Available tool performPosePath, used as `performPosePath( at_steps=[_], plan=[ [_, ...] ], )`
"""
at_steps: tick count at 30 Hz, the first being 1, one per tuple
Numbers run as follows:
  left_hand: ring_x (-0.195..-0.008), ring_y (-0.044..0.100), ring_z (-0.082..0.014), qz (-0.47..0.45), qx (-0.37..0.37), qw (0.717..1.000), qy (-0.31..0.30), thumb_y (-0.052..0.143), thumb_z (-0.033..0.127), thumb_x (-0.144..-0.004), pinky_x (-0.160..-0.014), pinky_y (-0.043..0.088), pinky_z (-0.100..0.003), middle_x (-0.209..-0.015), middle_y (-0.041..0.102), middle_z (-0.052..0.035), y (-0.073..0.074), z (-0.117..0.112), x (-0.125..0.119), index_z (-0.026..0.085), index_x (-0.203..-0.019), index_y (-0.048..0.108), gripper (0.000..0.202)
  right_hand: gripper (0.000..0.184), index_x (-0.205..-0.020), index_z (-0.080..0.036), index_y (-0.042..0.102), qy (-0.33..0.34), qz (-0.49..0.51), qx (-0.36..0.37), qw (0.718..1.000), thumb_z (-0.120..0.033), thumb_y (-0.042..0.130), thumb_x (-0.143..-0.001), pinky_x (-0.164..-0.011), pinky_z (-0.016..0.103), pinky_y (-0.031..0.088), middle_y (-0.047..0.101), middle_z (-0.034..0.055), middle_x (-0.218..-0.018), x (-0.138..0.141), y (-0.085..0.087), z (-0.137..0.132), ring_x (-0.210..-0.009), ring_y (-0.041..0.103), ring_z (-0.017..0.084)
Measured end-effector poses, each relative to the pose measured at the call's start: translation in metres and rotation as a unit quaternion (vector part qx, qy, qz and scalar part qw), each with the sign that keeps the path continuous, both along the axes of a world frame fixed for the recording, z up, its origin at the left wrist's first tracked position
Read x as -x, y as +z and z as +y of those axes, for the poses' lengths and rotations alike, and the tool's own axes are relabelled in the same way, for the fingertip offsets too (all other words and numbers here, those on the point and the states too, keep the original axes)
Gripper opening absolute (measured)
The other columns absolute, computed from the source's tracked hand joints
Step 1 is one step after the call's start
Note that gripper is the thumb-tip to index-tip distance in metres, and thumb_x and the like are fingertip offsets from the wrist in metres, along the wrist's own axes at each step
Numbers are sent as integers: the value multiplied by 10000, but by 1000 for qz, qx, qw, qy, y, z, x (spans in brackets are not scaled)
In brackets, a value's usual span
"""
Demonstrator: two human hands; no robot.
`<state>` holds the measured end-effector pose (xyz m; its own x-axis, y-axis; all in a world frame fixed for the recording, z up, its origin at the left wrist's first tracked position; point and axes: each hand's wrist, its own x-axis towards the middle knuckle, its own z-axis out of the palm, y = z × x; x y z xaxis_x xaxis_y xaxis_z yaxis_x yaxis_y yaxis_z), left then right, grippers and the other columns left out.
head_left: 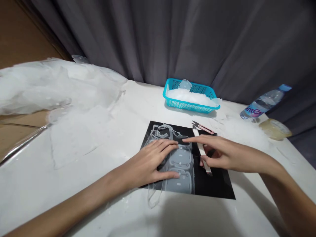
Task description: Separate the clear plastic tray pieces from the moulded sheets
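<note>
A translucent, rubbery-looking moulded sheet (181, 184) with rounded panels and thin loose strands lies on a black mat (219, 187). My left hand (155, 158) rests on the sheet, its fingers spread and thumb apart. Over the mat's right side, my right hand (219, 151) holds a slim, flat, light-coloured tool (201, 149), perhaps tweezers, between thumb and curled fingers. Its index finger stretches left to the sheet's upper part. Thread snips (203, 127) with pink handles lie at the mat's far edge, just beyond the tool.
A blue basket (190, 107) with whitish translucent pieces stands at the back. To the left sits a large heap of translucent sheets (59, 85). More translucent pieces (244, 131), a water bottle (265, 102) and a yellowish item (275, 129) are on the right. A grey curtain (153, 39) hangs behind.
</note>
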<state>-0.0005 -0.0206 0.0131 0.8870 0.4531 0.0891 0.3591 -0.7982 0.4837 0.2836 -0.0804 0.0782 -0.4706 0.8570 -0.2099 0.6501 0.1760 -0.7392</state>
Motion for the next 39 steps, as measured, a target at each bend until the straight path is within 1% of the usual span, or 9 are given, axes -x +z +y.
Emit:
performPosePath(
  at_steps=[5, 8, 10, 11, 15, 19, 22, 25, 39],
  plan=[
    [-1494, 460, -340, 10, -5, 1000, 5, 544, 741, -957, -1223, 391, -499, -1649, 459, -120, -5, 5, 0, 215, -1619, 377, 861, 628, -1545, -265, 439, -34, 176, 58, 982, -273, 667, -960, -837, 331, 623, 767, 80, -1139, -3, -12, -17, -1019, 769, 209],
    [-1528, 417, -345, 10, -11, 1000, 2, 552, 750, -948, -1244, 366, -504, -1678, 419, -110, -8, 9, 0, 230, -1649, 337, 899, 257, -1130, -223, 660, -151, 203, -44, 966, -385, 735, -946, -764, 295, 591, 759, 39, -915, 5, -44, -27, -827, 744, 176],
    [-1533, 411, -343, -2, -20, 1000, -4, 563, 740, -949, -1256, 349, -500, -1685, 408, -104, -8, 10, -1, 246, -1651, 339, 888, 436, -747, -205, 597, -213, 179, -131, 951, -577, 670, -962, -591, 256, 491, 633, -6, -660, 10, -63, -32, -599, 605, 131],
    [-1525, 424, -342, -10, -24, 1000, -5, 571, 732, -950, -1255, 350, -499, -1682, 413, -103, -8, 10, -1, 254, -1648, 346, 876, 563, -694, -204, 570, -213, 171, -142, 951, -684, 545, -987, -544, 258, 442, 561, -20, -597, 12, -69, -34, -541, 531, 120],
    [-1494, 462, -345, -33, -27, 999, -6, 635, 698, -932, -1240, 374, -501, -1646, 465, -115, -2, 7, -2, 255, -1625, 389, 859, 890, -1042, -214, 728, -130, 148, -110, 974, -856, 119, -943, -664, 315, 498, 615, 39, -837, 18, -68, -40, -705, 567, 166],
    [-1476, 490, -338, -16, 13, 1000, -6, 660, 641, -947, -1213, 410, -489, -1619, 501, -121, 1, 4, -4, 251, -1594, 427, 791, 824, -1135, -236, 750, -121, 191, -115, 967, -778, 144, -1003, -795, 340, 547, 633, 81, -1037, 23, -56, -42, -875, 631, 190],
    [-1451, 524, -332, -8, 25, 1000, -1, 668, 617, -954, -1194, 431, -482, -1612, 511, -123, 0, 3, -4, 245, -1588, 421, 775, 404, -985, -218, 750, -132, 193, -142, 962, -505, 483, -1084, -834, 299, 532, 669, 52, -966, 29, -56, -41, -904, 664, 171],
    [-1456, 521, -328, -16, 16, 1000, -7, 679, 580, -960, -1198, 427, -483, -1612, 512, -120, 0, 1, -5, 240, -1569, 439, 737, 89, -993, -216, 729, -114, 176, -151, 966, -276, 667, -1016, -836, 259, 527, 704, 29, -979, 32, -61, -40, -917, 676, 151],
    [-1456, 522, -342, -28, 43, 999, 0, 703, 583, -943, -1193, 427, -489, -1608, 522, -105, 0, -2, -6, 277, -1583, 423, 763, 61, -997, -221, 684, -54, 148, -168, 973, -249, 643, -1032, -893, 303, 541, 728, 39, -1005, 34, -73, -38, -961, 690, 175]
  ],
)
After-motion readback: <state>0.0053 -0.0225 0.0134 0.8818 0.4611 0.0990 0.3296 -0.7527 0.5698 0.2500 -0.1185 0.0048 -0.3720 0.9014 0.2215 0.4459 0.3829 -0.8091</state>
